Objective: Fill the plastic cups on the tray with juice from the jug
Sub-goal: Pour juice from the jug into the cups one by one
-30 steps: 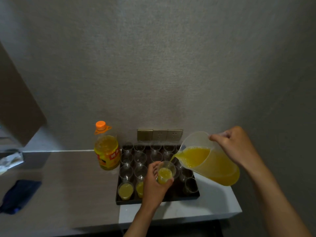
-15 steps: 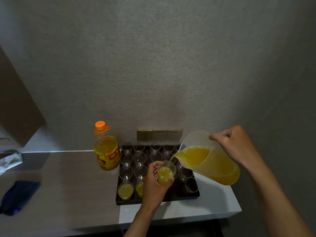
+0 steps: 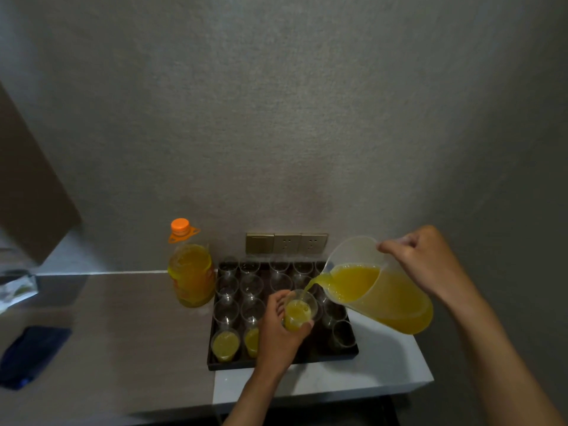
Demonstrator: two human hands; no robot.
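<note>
A dark tray [image 3: 353, 354] on the counter holds several clear plastic cups. My left hand [image 3: 276, 333] grips one clear cup [image 3: 297, 312] lifted above the tray; it is partly full of orange juice. My right hand [image 3: 421, 262] holds a translucent jug [image 3: 384, 296] by its rim and tilts it left. A thin stream of juice runs from the spout into the held cup. Two filled cups [image 3: 225, 345] stand at the tray's front left; one of them is partly hidden by my left hand. The other cups [image 3: 252, 285] look empty.
A large juice bottle [image 3: 191, 272] with an orange cap stands just left of the tray. Wall sockets [image 3: 286, 243] sit behind the tray. A dark blue cloth [image 3: 30, 353] lies far left on the counter. The counter's right edge [image 3: 424, 367] is close to the tray.
The juice level in the held cup has risen a little while the pouring goes on. Both hands and the jug stay nearly where they were.
</note>
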